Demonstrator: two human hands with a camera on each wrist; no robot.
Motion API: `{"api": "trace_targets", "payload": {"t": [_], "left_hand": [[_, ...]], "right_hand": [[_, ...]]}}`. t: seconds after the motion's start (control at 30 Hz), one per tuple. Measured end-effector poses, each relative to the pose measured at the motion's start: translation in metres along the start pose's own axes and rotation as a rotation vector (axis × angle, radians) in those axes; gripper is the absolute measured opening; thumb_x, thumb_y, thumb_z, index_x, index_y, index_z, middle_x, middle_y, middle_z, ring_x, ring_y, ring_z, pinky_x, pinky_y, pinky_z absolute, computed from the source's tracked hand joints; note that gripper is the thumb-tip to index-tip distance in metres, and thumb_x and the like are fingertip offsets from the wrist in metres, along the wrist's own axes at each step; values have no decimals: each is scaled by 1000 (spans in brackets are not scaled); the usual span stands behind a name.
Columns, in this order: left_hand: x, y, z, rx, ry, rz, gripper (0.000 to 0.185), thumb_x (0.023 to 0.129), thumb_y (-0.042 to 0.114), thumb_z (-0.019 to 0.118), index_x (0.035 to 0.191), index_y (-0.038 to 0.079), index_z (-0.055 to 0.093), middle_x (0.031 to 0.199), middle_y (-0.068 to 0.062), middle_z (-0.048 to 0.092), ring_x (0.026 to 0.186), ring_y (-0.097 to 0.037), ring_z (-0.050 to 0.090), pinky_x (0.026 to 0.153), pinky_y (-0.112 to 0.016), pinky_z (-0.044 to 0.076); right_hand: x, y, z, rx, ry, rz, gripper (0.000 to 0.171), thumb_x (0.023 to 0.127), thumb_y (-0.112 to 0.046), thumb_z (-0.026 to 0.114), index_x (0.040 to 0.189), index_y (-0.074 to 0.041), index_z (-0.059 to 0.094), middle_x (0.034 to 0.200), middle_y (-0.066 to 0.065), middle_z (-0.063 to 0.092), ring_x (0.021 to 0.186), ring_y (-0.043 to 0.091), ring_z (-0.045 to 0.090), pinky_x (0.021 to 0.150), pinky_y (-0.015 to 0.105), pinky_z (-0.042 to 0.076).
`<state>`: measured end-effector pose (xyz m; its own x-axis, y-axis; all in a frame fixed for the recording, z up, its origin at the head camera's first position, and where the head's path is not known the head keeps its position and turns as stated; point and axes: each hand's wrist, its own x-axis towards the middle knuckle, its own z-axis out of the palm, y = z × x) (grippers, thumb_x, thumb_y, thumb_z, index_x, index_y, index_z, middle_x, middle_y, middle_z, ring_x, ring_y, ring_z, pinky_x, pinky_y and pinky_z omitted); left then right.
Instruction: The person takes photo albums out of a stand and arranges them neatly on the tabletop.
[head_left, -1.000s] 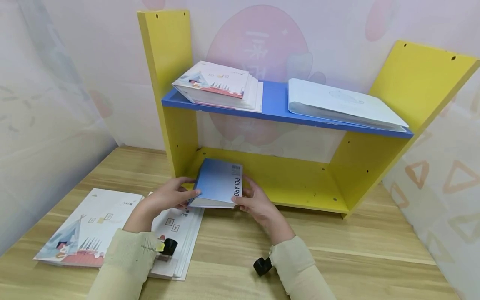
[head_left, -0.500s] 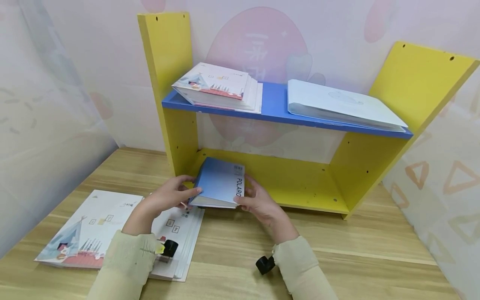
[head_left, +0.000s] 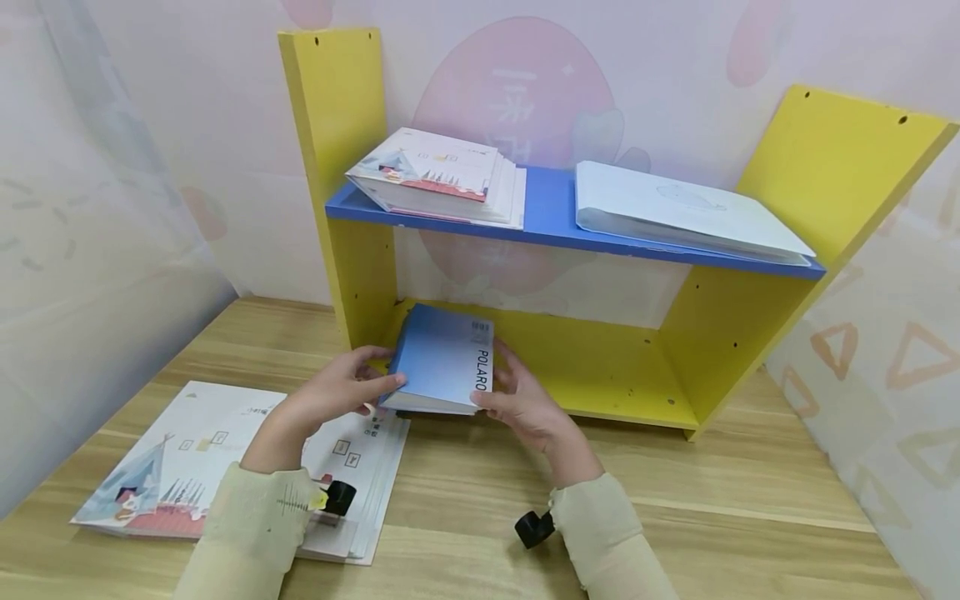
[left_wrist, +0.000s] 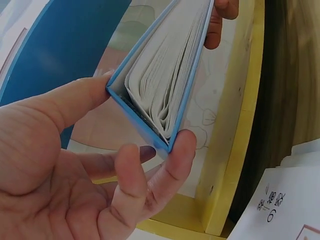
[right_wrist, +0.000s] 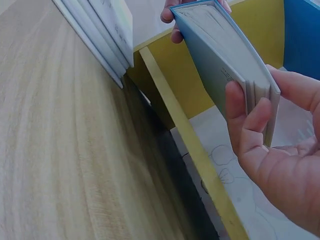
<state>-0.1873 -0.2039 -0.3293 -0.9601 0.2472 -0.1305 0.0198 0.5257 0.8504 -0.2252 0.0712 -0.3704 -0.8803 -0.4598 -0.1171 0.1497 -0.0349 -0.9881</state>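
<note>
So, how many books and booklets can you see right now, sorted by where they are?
Held in both hands: 1 blue book
On the blue shelf: 2, a booklet stack and a white folder
On the table: 2 booklet piles
Total: 5

**Yellow shelf unit on a wooden table against a pastel wall**

A light wooden table (head_left: 750,492) with visible grain runs across the foreground. On it stands a small shelf unit with two tall yellow side panels (head_left: 333,167), a yellow bottom board (head_left: 600,367) and a blue middle shelf (head_left: 551,208). Behind it, the pale wall (head_left: 225,125) carries a large pink round motif (head_left: 517,92) with faint white characters. The right-hand wall (head_left: 892,367) shows soft orange triangle outlines. Lighting is even and bright.
</note>
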Motion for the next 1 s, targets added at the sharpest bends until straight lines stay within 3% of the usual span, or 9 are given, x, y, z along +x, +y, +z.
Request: {"api": "trace_targets", "payload": {"t": [0.37,0.6,0.8,1.0], "left_hand": [[-5,6,-3,14,15,32,74,98,39,62,152,-1,30,126,-25,60,90,-26,69,82,-37,58],[-14,18,-4,33,31,52,73,98,40,61,153,3,30,128,-25,59,90,-24,66,84,-40,57],[-17,24,-5,34,27,68,71,99,37,61,153,2,30,125,-24,60,90,-26,66,83,-39,57],[-20,26,-5,32,31,78,70,99,36,60,153,1,31,124,-24,61,87,-23,66,81,-38,57]], "right_hand": [[-7,-11,0,4,-22,-36,101,89,5,66,160,-33,5,164,11,25,87,14,57,79,27,44],[-13,-21,0,9,-53,-65,102,89,4,66,161,-32,3,165,12,20,98,15,54,78,24,44],[-17,-28,-1,-6,-56,-78,102,88,4,67,161,-30,3,166,13,18,80,11,49,76,22,45],[-19,-32,0,-24,-58,-94,102,88,3,67,161,-28,3,163,11,27,94,14,55,77,23,46]]}}
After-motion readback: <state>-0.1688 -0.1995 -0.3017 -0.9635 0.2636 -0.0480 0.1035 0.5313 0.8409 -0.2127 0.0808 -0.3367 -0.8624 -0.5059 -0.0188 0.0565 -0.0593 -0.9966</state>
